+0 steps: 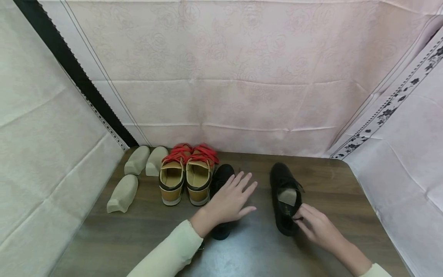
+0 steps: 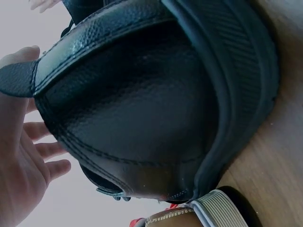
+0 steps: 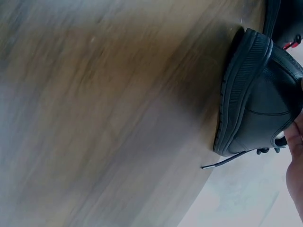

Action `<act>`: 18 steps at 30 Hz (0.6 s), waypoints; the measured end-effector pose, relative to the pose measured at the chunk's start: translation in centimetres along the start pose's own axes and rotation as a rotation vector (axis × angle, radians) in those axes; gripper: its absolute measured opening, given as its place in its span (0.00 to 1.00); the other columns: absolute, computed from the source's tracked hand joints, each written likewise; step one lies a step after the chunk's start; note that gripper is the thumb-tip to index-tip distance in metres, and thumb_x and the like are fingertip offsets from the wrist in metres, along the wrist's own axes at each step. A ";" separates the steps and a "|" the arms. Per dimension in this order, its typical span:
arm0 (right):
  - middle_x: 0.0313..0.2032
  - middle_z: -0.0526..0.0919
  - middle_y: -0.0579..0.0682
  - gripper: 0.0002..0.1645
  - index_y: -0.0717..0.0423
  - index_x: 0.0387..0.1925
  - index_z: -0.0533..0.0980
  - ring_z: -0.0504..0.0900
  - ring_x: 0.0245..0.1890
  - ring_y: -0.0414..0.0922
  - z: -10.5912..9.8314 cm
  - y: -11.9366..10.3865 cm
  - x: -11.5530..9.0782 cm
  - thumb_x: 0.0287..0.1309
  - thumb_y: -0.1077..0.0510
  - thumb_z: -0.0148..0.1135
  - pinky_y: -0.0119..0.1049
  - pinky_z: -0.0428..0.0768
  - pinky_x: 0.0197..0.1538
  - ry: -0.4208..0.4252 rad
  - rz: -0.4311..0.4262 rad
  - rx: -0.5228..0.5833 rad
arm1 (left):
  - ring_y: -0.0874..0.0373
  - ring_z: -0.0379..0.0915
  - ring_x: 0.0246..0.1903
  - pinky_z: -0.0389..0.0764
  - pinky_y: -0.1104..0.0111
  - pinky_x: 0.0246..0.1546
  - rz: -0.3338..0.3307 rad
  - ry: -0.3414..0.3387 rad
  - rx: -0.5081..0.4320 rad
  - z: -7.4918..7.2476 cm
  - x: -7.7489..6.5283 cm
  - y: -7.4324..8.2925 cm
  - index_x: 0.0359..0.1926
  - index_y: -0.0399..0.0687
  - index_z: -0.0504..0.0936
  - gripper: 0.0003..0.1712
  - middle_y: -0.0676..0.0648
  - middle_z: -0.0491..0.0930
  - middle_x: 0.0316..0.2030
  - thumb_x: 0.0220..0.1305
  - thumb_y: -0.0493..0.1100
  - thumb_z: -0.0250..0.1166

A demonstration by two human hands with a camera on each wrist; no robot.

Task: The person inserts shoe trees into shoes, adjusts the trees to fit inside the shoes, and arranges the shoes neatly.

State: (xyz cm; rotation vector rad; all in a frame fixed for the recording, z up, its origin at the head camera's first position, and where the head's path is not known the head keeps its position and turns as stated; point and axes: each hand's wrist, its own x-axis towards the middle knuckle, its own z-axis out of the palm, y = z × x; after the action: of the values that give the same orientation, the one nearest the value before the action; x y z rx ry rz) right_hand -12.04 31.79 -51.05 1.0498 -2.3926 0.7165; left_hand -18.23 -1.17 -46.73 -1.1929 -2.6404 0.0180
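My left hand point(image 1: 225, 198) is spread over a black leather shoe point(image 1: 222, 177) and hides much of it in the head view. The left wrist view shows that shoe's rounded heel point(image 2: 142, 104) up close, with the hand's loose fingers point(image 2: 49, 151) beyond it. My right hand point(image 1: 316, 227) pinches the collar edge of the other black shoe point(image 1: 283, 223), near its heel. A pale piece point(image 1: 288, 197) shows inside that shoe's opening. In the right wrist view, a loose lace point(image 3: 225, 162) hangs out from the gripped shoe point(image 3: 260, 104).
Left of the black shoes stand a pair of tan shoes point(image 1: 199, 196) with red laces. Further left lie three pale shoe-shaped inserts point(image 1: 123, 194). Light cloth point(image 1: 221, 100) hangs behind the wooden surface point(image 1: 138, 238) and along both sides.
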 end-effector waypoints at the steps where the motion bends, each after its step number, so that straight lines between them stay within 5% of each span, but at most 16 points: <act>1: 0.38 0.81 0.39 0.21 0.52 0.35 0.78 0.81 0.37 0.35 -0.1 0.1 -0.1 0.77 0.43 0.49 0.18 0.77 0.45 0.002 0.004 -0.003 | 0.40 0.56 0.78 0.63 0.48 0.75 -0.001 -0.007 -0.003 0.0 0.1 0.0 0.79 0.51 0.62 0.43 0.39 0.57 0.79 0.76 0.71 0.45; 18: 0.36 0.81 0.39 0.23 0.52 0.33 0.78 0.81 0.34 0.34 -2.1 2.7 -1.4 0.78 0.42 0.49 0.20 0.79 0.41 0.030 0.042 -0.091 | 0.41 0.55 0.78 0.63 0.48 0.75 0.010 -0.049 -0.009 0.3 1.5 1.2 0.80 0.52 0.60 0.43 0.40 0.56 0.80 0.76 0.72 0.44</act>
State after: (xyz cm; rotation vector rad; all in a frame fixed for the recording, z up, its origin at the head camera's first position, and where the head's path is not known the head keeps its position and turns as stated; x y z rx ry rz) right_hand -12.89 35.41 -51.02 0.9486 -2.4037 0.6269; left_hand -18.37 0.73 -46.81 -1.2242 -2.6792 0.0382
